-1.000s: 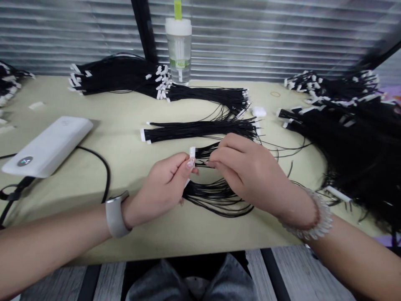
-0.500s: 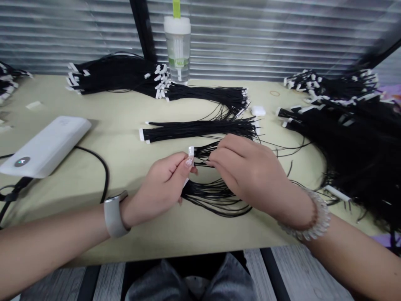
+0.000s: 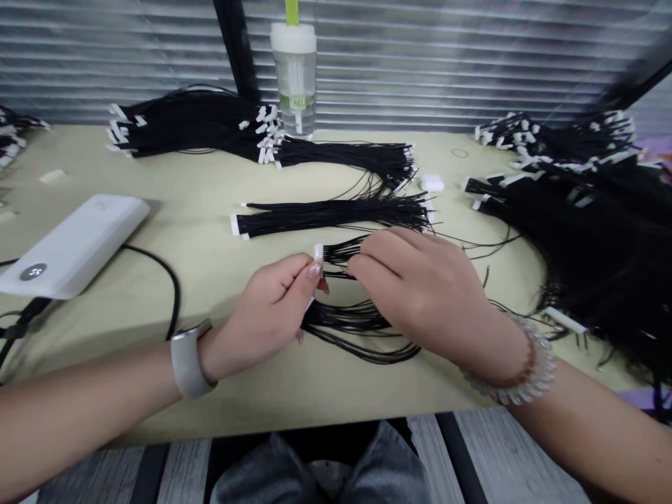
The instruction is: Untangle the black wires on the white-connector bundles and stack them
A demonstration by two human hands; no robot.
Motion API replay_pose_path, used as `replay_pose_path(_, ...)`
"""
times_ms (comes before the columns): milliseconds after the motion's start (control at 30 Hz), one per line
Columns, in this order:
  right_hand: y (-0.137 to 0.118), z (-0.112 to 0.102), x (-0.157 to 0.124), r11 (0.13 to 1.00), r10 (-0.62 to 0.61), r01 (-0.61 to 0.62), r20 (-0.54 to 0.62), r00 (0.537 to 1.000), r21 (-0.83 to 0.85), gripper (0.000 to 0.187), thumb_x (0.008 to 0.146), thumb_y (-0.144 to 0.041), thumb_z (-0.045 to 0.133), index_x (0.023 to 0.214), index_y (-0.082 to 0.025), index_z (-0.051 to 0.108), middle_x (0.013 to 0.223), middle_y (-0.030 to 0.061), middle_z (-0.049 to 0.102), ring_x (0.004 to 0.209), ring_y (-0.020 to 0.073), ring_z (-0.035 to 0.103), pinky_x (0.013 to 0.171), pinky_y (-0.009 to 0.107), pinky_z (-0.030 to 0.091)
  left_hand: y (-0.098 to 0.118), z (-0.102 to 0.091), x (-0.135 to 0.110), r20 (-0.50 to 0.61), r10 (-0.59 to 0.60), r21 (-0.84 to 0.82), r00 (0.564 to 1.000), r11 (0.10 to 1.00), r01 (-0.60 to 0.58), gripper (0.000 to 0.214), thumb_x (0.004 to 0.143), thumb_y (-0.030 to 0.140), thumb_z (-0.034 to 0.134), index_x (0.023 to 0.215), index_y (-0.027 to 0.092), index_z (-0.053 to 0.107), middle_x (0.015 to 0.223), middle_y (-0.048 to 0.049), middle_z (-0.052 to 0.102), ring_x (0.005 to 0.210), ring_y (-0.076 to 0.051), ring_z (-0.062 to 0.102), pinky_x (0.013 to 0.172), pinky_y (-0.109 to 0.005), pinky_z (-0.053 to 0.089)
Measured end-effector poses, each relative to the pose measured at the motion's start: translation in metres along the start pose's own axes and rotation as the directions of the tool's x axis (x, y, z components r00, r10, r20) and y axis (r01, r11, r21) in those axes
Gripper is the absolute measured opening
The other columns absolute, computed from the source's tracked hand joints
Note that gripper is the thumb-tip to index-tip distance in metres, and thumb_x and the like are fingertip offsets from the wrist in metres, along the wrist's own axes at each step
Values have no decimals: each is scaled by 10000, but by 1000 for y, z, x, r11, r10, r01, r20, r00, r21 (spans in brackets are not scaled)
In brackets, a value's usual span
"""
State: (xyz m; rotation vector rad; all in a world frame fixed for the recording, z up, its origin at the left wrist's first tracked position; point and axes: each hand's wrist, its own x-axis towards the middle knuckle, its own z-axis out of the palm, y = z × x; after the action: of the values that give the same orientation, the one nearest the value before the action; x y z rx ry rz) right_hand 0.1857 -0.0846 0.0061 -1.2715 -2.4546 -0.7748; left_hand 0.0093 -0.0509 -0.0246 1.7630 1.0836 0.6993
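Note:
Thumb and fingers of my left hand (image 3: 281,292) pinch a white connector (image 3: 318,251) at the centre of the table. Black wires (image 3: 342,252) run from the connector toward the right. My right hand (image 3: 420,287) is closed, its fingertips pinching a black wire just right of the connector; part of the bundle is hidden beneath this hand. Below, a loop of black wires (image 3: 362,343) hangs from a second white connector end (image 3: 309,303), mostly covered by my left hand. Just beyond my hands lies a wire harness (image 3: 330,215) with white connectors at its ends.
Larger harness bundles lie at the back left (image 3: 189,126) and right (image 3: 593,231). A clear cup (image 3: 295,84) with a green straw stands by the blinds. At left rests a white power bank (image 3: 78,241) with a black cable (image 3: 173,280). A small white case (image 3: 431,183) sits behind.
Both hands keep their hold with almost no movement. The whole view has shifted very slightly, and the display on the power bank looks different.

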Motion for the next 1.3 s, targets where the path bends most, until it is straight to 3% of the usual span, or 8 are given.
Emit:
replay_pose_path(267, -4, -7, 3, 993, -67, 62, -50, 996, -103, 262, 847, -138, 380, 599, -165, 462, 586, 20, 425, 569, 125, 314, 491, 281, 184, 3, -1, 0, 4, 20, 12, 1000, 1000, -20, 315, 883, 363, 366, 646, 172, 451, 469, 58, 401, 352, -51, 425, 327, -140, 346)
replay_pose_path(667, -2, -6, 3, 996, -58, 56, -29, 998, -63, 287, 869, -168, 360, 622, -159, 505, 596, 29, 459, 577, 125, 330, 490, 271, 192, 3, 0, 0, -5, 14, 56, 1000, 998, -13, 329, 883, 383, 357, 648, 176, 454, 439, 56, 394, 363, -60, 414, 353, -153, 330)
replay_pose_path(867, -1, -5, 4, 994, -79, 72, -90, 993, -80, 265, 854, -181, 399, 624, -165, 530, 594, 22, 461, 568, 121, 337, 482, 281, 215, 2, 0, 1, 16, 23, 53, 1000, 998, -24, 330, 877, 387, 367, 642, 174, 459, 474, 48, 408, 394, -61, 436, 366, -148, 348)
replay_pose_path(1300, 8, 18, -8, 988, -124, 142, -249, 960, 58, 64, 803, -160, 507, 782, -177, 566, 755, 5, 560, 663, 99, 416, 511, 253, 287, -4, -4, 0, 120, -17, -156, 993, 987, 36, 329, 867, 396, 384, 646, 174, 486, 469, 60, 394, 311, -42, 403, 274, -128, 344)
